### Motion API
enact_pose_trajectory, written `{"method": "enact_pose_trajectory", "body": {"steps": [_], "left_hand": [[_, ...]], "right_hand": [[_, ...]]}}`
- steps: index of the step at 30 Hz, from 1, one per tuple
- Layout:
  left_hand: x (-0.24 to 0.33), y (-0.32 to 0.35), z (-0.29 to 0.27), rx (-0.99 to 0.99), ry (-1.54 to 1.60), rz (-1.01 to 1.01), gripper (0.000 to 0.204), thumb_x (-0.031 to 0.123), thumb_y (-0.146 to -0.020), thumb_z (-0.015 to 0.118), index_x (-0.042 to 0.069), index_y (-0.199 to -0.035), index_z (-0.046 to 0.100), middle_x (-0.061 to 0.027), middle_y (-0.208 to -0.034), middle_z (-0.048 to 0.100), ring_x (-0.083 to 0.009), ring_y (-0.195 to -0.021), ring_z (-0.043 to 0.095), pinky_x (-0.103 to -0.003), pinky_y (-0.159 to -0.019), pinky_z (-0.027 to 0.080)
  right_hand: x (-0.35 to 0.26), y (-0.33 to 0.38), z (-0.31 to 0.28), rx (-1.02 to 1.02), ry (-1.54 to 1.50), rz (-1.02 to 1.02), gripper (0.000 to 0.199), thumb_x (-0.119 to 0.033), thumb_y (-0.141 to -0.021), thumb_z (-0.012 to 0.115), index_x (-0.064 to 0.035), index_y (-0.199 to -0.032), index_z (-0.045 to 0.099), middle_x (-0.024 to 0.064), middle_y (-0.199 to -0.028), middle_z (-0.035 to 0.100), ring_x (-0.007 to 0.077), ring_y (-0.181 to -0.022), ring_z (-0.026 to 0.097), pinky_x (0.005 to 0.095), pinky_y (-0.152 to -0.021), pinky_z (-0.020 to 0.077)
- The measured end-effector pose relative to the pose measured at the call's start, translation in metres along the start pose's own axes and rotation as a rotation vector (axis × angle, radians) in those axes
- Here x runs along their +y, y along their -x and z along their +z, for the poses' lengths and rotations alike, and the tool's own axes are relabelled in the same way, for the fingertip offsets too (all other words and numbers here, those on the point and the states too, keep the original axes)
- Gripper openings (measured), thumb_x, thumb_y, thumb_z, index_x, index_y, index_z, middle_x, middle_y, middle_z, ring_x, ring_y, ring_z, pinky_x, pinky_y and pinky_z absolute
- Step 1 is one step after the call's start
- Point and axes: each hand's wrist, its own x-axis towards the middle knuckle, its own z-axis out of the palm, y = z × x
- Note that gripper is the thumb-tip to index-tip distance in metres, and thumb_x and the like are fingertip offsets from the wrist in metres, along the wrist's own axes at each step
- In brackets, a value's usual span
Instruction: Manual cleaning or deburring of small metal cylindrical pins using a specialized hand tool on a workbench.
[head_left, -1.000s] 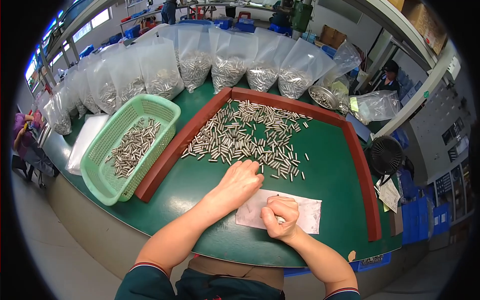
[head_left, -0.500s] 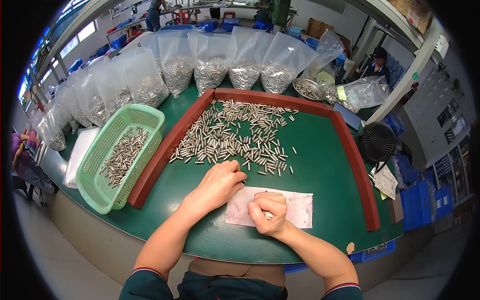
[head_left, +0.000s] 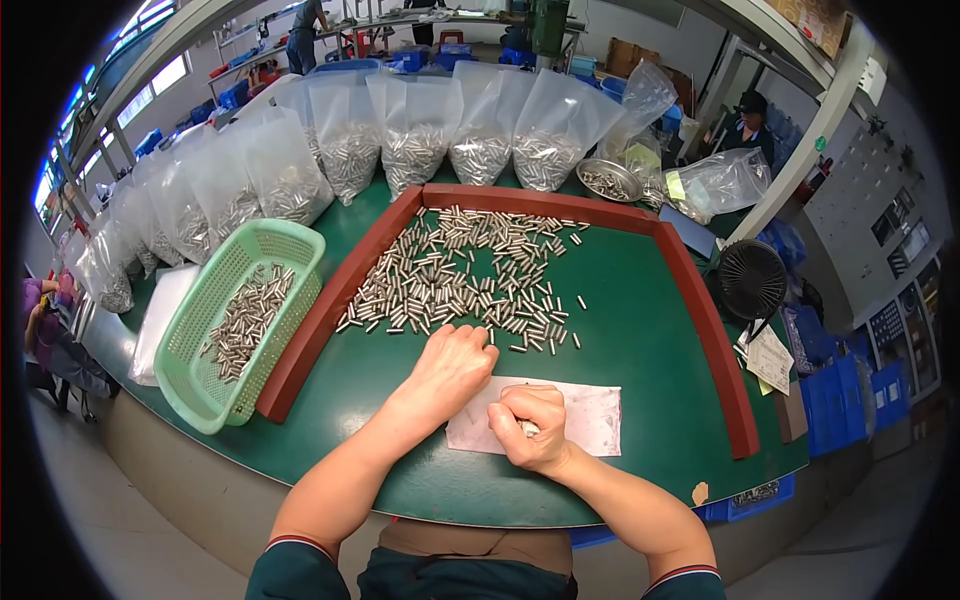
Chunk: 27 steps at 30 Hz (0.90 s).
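Short shiny metal pins (head_left: 440, 275) lie in a loose heap on the green table. My left hand (head_left: 452, 368) is at the heap's near edge, palm down, fingers bent and drawn together. Its fingertips are mostly hidden, so what they pinch cannot be made out. My right hand (head_left: 534, 428) is closed in a fist above a stained, pale pink cloth (head_left: 595, 420). Silvery pin ends show in the opening of that fist. The cloth lies flat in front of me, just right of my left wrist.
Dark red bars (head_left: 706, 340) frame the heap on three sides. Left stands a green plastic basket (head_left: 190, 305) holding more pins. Clear bags (head_left: 415, 130) of pins line the back, beside a metal bowl (head_left: 609, 180). A black fan (head_left: 752, 280) stands right. Other people are farther off.
My left hand has shifted slightly forward and right, its fingertips now nearer the pins. The right fist stays over the cloth, turned a little. The whole view has shifted slightly.
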Motion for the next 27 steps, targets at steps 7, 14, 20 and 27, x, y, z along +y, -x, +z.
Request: {"method": "enact_pose_trajectory", "body": {"steps": [7, 14, 20, 27], "left_hand": [[0.0, 0.001, -0.003, -0.054, -0.01, -0.01, 0.003, 0.005, -0.061, 0.055, 0.006, -0.06, 0.053, -0.0067, -0.066, 0.048, -0.0211, -0.065, 0.052, -0.034, -0.06, 0.041], [-0.011, -0.002, -0.007, 0.09, 0.687, -0.285, 0.008, 0.004, -0.069, 0.06, 0.0, -0.074, 0.055, -0.0091, -0.072, 0.054, -0.0216, -0.064, 0.056, -0.03, -0.06, 0.045], [-0.014, -0.001, -0.007, 0.204, 1.594, -0.596, 0.017, 0.005, -0.084, 0.052, -0.001, -0.1, 0.056, -0.0084, -0.084, 0.062, -0.0131, -0.077, 0.059, -0.025, -0.073, 0.048], [-0.015, 0.002, 0.003, 0.377, 1.587, -0.593, 0.018, 0.003, -0.083, 0.053, -0.002, -0.099, 0.058, -0.0072, -0.089, 0.062, -0.0109, -0.078, 0.058, -0.023, -0.074, 0.048]], "right_hand": [[-0.004, -0.003, -0.002, 0.013, 0.003, 0.026, 0.015, 0.003, -0.067, 0.051, 0.0009, -0.052, 0.048, 0.0069, -0.045, 0.046, 0.0167, -0.035, 0.041, 0.0287, -0.037, 0.0314], [-0.006, -0.002, -0.004, -0.004, 0.027, 0.074, 0.018, 0.001, -0.071, 0.049, 0.0012, -0.053, 0.05, 0.0071, -0.046, 0.047, 0.0154, -0.037, 0.044, 0.0271, -0.039, 0.0335], [-0.008, -0.001, -0.004, 0.039, 0.006, 0.119, 0.021, 0.001, -0.072, 0.051, 0.0005, -0.051, 0.048, 0.0066, -0.045, 0.045, 0.0161, -0.037, 0.044, 0.0271, -0.039, 0.0328], [-0.011, -0.005, -0.004, 0.028, 0.038, 0.182, 0.024, -0.004, -0.074, 0.047, 0.0008, -0.05, 0.048, 0.006, -0.046, 0.048, 0.0145, -0.04, 0.045, 0.0257, -0.041, 0.034]]}}
